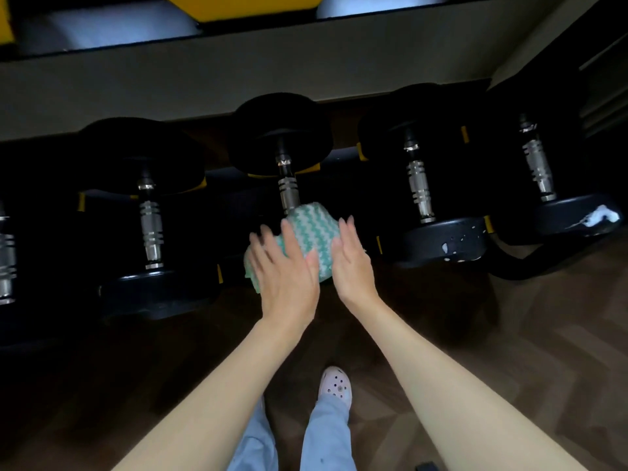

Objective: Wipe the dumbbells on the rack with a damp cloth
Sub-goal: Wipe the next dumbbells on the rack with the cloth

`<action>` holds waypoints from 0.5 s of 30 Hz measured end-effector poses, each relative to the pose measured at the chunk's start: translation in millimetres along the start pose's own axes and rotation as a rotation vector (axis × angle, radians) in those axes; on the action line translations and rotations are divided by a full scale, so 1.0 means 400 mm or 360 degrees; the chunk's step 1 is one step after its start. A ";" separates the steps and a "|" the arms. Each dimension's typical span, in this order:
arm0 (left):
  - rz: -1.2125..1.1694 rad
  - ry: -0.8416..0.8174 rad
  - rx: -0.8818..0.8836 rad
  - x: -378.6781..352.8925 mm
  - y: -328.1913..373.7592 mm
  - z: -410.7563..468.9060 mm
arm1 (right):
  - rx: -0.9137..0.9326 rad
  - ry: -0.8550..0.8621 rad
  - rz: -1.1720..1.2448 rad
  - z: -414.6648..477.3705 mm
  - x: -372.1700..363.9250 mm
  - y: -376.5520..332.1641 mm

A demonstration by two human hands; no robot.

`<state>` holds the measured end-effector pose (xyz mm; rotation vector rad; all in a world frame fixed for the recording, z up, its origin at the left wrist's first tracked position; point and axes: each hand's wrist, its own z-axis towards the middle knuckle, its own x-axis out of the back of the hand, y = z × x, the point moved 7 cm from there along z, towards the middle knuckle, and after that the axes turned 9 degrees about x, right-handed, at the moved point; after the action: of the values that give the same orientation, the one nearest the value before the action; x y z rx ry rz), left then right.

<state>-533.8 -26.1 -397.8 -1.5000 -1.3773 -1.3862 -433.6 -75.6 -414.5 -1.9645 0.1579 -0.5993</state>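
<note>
My left hand (285, 277) lies flat on the green and white zigzag cloth (312, 229), with the fingers straight and spread. It clenches nothing and only presses on the fabric. Its fingers look a little blurred. My right hand (351, 263) is also released: the fingers are straight and close together, and they touch the right edge of the cloth without grasping it.

The cloth is draped over the near end of the middle black dumbbell with the ribbed steel handle (289, 192), and it hides that end completely. The handle comes out from the top of the cloth and goes to the far round head.

One similar black dumbbell (151, 229) lies to the left on the black rack with yellow tabs (361, 151). To the right lies another dumbbell (419, 188), and a further one (538, 171) beyond it. The near heads of these two right ones carry white marks.

Below my arms I see the dark wooden herringbone floor (509, 317), my light blue trousers (326, 436) and one white perforated clog (334, 385).
</note>
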 end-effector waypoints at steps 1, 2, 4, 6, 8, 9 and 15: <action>0.0115 0.0023 -0.0063 0.008 0.021 0.012 | -0.0109 0.0023 0.0102 0.012 0.011 0.019; 0.0243 0.0027 -0.0134 0.021 0.045 0.023 | -0.0226 0.0029 0.0177 0.026 0.018 0.043; 0.0464 -0.0093 -0.0301 0.023 0.097 0.042 | -0.0447 -0.0016 0.0289 0.043 0.028 0.096; 0.0614 -0.0203 -0.0623 -0.003 0.161 0.055 | -0.0660 -0.0084 0.0497 0.042 0.026 0.141; 0.0747 -0.0321 -0.0869 -0.026 0.206 0.069 | -0.0778 -0.0140 0.0691 0.022 0.019 0.166; 0.0786 -0.0364 -0.0928 -0.033 0.217 0.079 | -0.0794 -0.0126 0.0754 0.010 0.019 0.167; 0.0632 -0.0245 -0.0881 -0.015 0.192 0.064 | -0.0915 0.0247 0.1063 -0.040 0.017 0.179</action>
<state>-452.8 -20.9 -395.6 -2.1355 -0.7325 -1.4757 -424.6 -123.9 -469.4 -2.2168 1.1376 -0.2679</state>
